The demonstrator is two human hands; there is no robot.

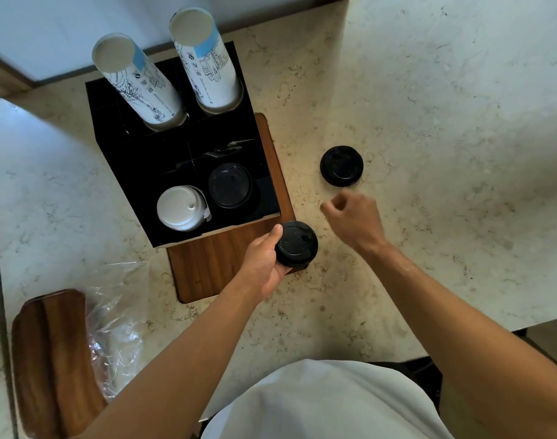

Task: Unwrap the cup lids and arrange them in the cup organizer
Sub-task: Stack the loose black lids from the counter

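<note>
Left hand grips a stack of black lids; the organizer's black-lid slot lies just up-left. Right hand, loosely curled, holds nothing.

- Cup organizer: inner compartments too dark to tell dividers or depth; its base hides part of the wooden board beneath.
- Two paper cup stacks at the organizer's far side: lower ends sunk in the slots, count not readable; printed drawings too small to read.
- Black lids in the organizer's near slot: number not discernible.
- Left hand, near the organizer's front corner: fingers hidden under the lid stack.
- Plastic wrap, near-left of the organizer: outline unclear.
- Wooden tray beside it: cut by the bottom edge.
</note>
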